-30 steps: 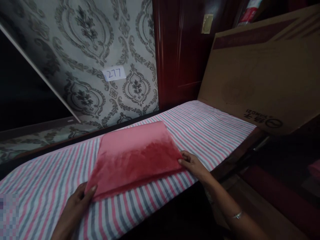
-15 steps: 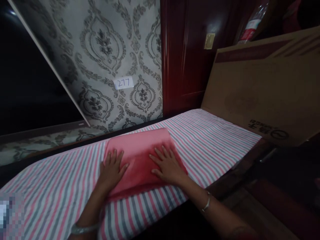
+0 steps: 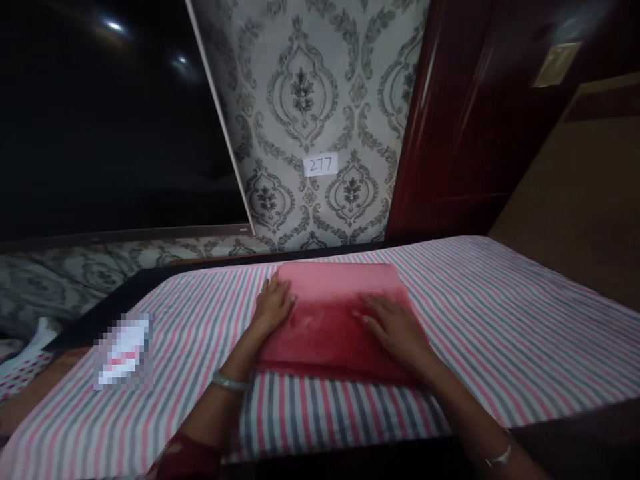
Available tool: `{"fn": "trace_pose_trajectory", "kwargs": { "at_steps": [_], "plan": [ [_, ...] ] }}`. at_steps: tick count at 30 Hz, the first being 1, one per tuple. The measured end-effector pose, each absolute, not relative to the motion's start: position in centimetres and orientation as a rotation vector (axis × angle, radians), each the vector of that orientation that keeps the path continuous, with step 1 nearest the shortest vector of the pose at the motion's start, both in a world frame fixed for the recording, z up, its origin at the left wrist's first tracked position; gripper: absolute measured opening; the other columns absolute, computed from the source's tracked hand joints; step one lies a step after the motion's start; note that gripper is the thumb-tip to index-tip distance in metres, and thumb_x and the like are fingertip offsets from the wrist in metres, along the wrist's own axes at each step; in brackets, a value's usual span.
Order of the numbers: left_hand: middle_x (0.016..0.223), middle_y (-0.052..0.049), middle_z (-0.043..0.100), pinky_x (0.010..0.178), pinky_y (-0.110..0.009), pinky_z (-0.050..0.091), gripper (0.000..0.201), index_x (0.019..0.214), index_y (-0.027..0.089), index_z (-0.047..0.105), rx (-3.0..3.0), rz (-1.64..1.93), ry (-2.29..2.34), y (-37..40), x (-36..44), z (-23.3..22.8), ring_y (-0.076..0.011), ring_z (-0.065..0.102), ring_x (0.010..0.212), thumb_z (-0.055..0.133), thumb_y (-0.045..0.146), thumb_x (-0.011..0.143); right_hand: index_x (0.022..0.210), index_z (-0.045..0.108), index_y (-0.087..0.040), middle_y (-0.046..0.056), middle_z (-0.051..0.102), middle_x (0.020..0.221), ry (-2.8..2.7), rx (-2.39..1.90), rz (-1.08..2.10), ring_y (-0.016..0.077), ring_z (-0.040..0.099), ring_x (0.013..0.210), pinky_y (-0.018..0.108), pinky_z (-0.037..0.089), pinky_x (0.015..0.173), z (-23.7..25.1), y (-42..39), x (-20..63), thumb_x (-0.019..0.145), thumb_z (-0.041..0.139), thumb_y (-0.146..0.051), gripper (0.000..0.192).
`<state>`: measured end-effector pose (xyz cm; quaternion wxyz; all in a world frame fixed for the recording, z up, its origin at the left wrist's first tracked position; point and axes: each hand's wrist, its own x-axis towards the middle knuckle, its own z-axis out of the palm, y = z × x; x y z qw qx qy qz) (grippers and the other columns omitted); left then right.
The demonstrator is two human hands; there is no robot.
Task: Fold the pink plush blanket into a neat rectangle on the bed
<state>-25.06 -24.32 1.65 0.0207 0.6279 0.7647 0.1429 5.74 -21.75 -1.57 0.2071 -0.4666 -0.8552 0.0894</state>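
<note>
— pink cloth [image 3: 336, 313], folded, lay where?
— on the striped sheet [image 3: 500, 320], near the wall.
— and the hands?
— left hand [image 3: 273, 305] flat at its left edge, right hand [image 3: 397, 328] flat on top, fingers spread, gripping nothing.

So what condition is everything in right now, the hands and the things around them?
Red cloth: folded, lying flat on the striped sheet.
Left hand: open, palm down on the cloth's left edge.
Right hand: open, flat on the cloth.
Striped sheet: spread out.
Paper label: stuck on the wallpaper, reads 277.
</note>
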Motion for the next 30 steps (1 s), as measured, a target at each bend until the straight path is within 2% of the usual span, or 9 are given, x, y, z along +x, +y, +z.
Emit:
{"fn": "trace_pose_trajectory", "kwargs": {
  "at_steps": [2, 5, 7, 9, 13, 20, 23, 26, 30],
  "plan": [
    [0.163, -0.02, 0.025, 0.115, -0.051, 0.033, 0.061, 0.153, 0.014, 0.04, 1.828, 0.447, 2.443, -22.6, -25.4, 3.0, -0.0364, 0.025, 0.15, 0.045, 0.042, 0.099, 0.151, 0.045, -0.019, 0.014, 0.045, 0.154, -2.302, -1.366, 0.179, 0.036, 0.036, 0.144, 0.056, 0.027, 0.116, -0.4, -19.9, 5.0, 0.101, 0.037, -0.044, 0.057],
    [0.166, -0.016, 0.017, 0.113, -0.059, 0.03, 0.066, 0.158, 0.022, 0.029, 1.792, 0.37, 2.438, -20.4, -25.1, 3.7, -0.0405, 0.018, 0.151, 0.04, 0.05, 0.099, 0.154, 0.039, -0.022, 0.013, 0.033, 0.161, -2.202, -1.561, 0.103, 0.0412, 0.021, 0.149, 0.064, 0.021, 0.114, -0.3, -17.8, 3.9, 0.1, 0.04, -0.046, 0.059],
    [0.167, -0.014, 0.014, 0.111, -0.062, 0.031, 0.065, 0.159, 0.026, 0.028, 1.817, 0.311, 2.411, -19.7, -24.6, 2.8, -0.0419, 0.018, 0.15, 0.036, 0.053, 0.1, 0.155, 0.037, -0.023, 0.011, 0.026, 0.164, -2.175, -1.679, 0.151, 0.0423, 0.014, 0.151, 0.066, 0.025, 0.113, -1.5, -17.0, 3.8, 0.1, 0.041, -0.047, 0.061],
    [0.167, -0.014, 0.014, 0.107, -0.061, 0.036, 0.065, 0.158, 0.026, 0.028, 1.837, 0.286, 2.41, -19.6, -24.2, 1.3, -0.0428, 0.029, 0.146, 0.033, 0.054, 0.1, 0.156, 0.035, -0.024, 0.009, 0.022, 0.166, -2.161, -1.717, 0.211, 0.0414, 0.01, 0.152, 0.063, 0.032, 0.11, -3.1, -16.5, 4.1, 0.1, 0.039, -0.048, 0.061],
    [0.166, -0.016, 0.018, 0.101, -0.055, 0.043, 0.064, 0.157, 0.023, 0.033, 1.891, 0.331, 2.441, -20.0, -24.3, -0.3, -0.0413, 0.048, 0.133, 0.031, 0.054, 0.1, 0.156, 0.035, -0.026, 0.007, 0.022, 0.166, -2.125, -1.651, 0.19, 0.0397, 0.011, 0.152, 0.06, 0.036, 0.109, -5.2, -16.2, 4.8, 0.1, 0.038, -0.052, 0.062],
    [0.165, -0.015, 0.022, 0.099, -0.054, 0.044, 0.063, 0.155, 0.023, 0.037, 1.896, 0.344, 2.446, -19.7, -24.8, 0.3, -0.0426, 0.052, 0.128, 0.031, 0.052, 0.1, 0.155, 0.036, -0.024, 0.007, 0.025, 0.165, -2.11, -1.604, 0.169, 0.0346, 0.01, 0.153, 0.054, 0.03, 0.115, -4.9, -15.7, 4.9, 0.101, 0.039, -0.049, 0.061],
    [0.161, -0.021, 0.028, 0.101, -0.052, 0.044, 0.063, 0.152, 0.017, 0.041, 1.896, 0.465, 2.454, -19.7, -25.1, 0.2, -0.0412, 0.053, 0.127, 0.033, 0.05, 0.099, 0.156, 0.035, -0.018, 0.011, 0.025, 0.165, -2.103, -1.585, 0.23, 0.0301, 0.014, 0.153, 0.051, 0.023, 0.12, -4.6, -15.5, 5.2, 0.1, 0.039, -0.046, 0.062],
    [0.151, -0.025, 0.041, 0.104, -0.049, 0.043, 0.067, 0.151, 0.009, 0.04, 1.849, 0.6, 2.416, -19.4, -25.7, 0.0, -0.0381, 0.052, 0.13, 0.036, 0.049, 0.098, 0.157, 0.031, -0.015, 0.015, 0.025, 0.164, -1.952, -1.649, 0.406, 0.0284, 0.025, 0.151, 0.047, 0.026, 0.119, -4.7, -15.8, 6.4, 0.097, 0.044, -0.043, 0.067],
    [0.136, -0.025, 0.056, 0.097, -0.046, 0.05, 0.079, 0.152, 0.008, 0.039, 1.676, 0.757, 2.378, -19.1, -27.5, -0.3, -0.0359, 0.062, 0.119, 0.047, 0.058, 0.091, 0.153, 0.037, -0.011, 0.019, 0.045, 0.153, -1.714, -1.671, 0.631, 0.0306, 0.046, 0.139, 0.046, 0.035, 0.114, -5.3, -17.5, 9.0, 0.093, 0.05, -0.044, 0.07]
  ]
}}
